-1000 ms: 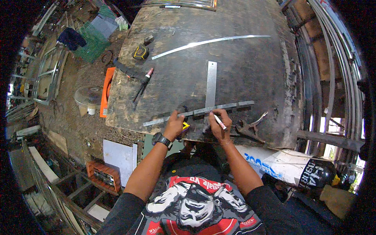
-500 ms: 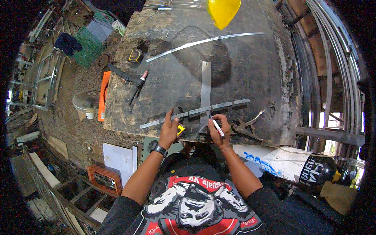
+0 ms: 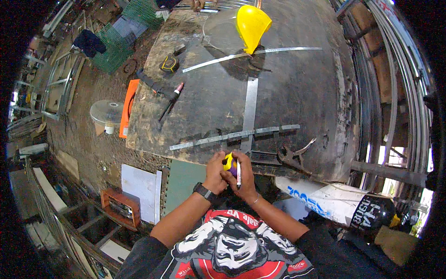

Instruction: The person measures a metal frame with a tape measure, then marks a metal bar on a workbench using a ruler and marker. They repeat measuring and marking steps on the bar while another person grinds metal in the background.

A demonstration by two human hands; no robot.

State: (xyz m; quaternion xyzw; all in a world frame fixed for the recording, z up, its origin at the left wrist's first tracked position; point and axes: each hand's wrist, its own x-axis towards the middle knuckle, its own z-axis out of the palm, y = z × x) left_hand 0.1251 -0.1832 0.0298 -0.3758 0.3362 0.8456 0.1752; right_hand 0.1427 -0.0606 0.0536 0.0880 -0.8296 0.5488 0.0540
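Observation:
My left hand [image 3: 215, 175] is closed around a yellow and black tape measure [image 3: 228, 162] at the near edge of the workbench. Pressed against its other side is my right hand [image 3: 247, 182], which also grips a white marker pen [image 3: 239, 174]. Just beyond both hands, a thin metal strip [image 3: 209, 139], bent or segmented along its length, lies across a flat steel ruler [image 3: 250, 104]. Locking pliers [image 3: 291, 159] rest to the right. Farther back is a second long metal strip [image 3: 213, 61].
A yellow curved, pointed thing [image 3: 253, 25] overlaps the far strip. Another tape measure [image 3: 170, 63] and a dark tool with a red tip [image 3: 172, 100] lie left on the workbench [image 3: 204, 111]. A white cylinder [image 3: 316, 197] is at the near right; a fan [image 3: 107, 113] stands left.
Both hands have drawn back from the near strip and come together around the tape measure. The yellow pointed thing has come nearer, and a person's hand now shows at the far edge.

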